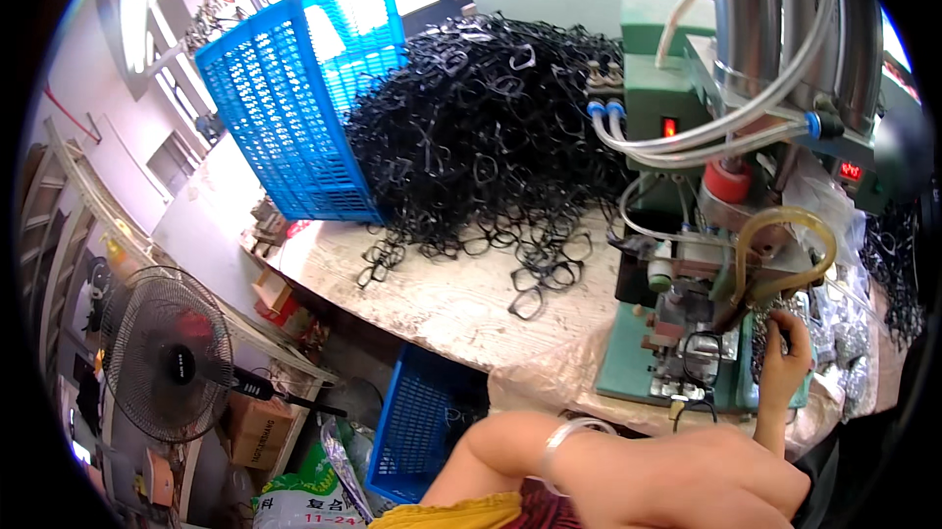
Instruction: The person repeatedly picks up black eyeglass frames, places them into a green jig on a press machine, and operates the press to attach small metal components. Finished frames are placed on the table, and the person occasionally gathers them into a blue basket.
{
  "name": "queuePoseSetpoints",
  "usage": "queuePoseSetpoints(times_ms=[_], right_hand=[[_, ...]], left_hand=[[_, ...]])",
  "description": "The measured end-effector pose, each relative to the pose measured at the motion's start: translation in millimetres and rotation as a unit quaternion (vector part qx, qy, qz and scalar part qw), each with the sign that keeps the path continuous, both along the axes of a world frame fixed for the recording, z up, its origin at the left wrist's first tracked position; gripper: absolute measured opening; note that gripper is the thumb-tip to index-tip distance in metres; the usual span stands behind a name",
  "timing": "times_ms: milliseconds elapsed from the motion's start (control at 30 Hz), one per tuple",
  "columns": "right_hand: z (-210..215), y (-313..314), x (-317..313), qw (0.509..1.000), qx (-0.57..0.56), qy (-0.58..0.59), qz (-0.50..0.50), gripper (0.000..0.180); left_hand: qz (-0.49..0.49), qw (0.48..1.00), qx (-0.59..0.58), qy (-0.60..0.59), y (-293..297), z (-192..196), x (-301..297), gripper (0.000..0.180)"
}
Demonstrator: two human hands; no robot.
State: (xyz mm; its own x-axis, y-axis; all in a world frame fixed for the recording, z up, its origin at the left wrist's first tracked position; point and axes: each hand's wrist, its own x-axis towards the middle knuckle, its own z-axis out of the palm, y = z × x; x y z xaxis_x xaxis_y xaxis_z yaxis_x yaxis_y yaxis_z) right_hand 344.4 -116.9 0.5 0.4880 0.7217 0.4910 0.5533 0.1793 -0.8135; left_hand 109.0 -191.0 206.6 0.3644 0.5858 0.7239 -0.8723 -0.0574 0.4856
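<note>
Black plastic frames (481, 127) heaped on table (442, 303), left of green machine (677, 333). Blue basket (304, 97) tipped against heap's far-left side. Right hand (785, 352) at machine's right front edge, fingers pinched together near small black frame (702, 344) on fixture; contact unclear. Left hand (687, 475) below machine, close to camera; grip cannot tell. Fan (167, 352) far left of machine.

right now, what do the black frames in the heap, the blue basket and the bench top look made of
Black frames: likely moulded plastic, thin and glossy, catching window light. Blue basket: plastic, one colour throughout with a moulded lattice wall. Bench top: pale and mottled, perhaps worn board or stone; the look leaves it open.
</note>
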Motion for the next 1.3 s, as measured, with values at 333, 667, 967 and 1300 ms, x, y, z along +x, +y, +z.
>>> queuePoseSetpoints(times_ms=[333,667,967,1300], right_hand=[[-17,-85,37,0.987,0.011,-0.057,-0.151,0.01],[61,-28,-29,0.99,0.092,-0.077,0.081,0.015],[40,-2,-70,0.963,0.095,0.215,0.129,0.035],[81,-21,-87,0.93,0.035,0.309,0.194,0.045]], left_hand=[[0.088,0.92,-0.052,0.377,134,-128,-94,0.014],[0.657,0.384,0.062,0.646,264,-292,-198,0.012],[0.534,0.74,-0.142,0.383,179,-216,-144,0.027],[0.456,0.607,0.527,0.383,79,-81,-63,0.035]])
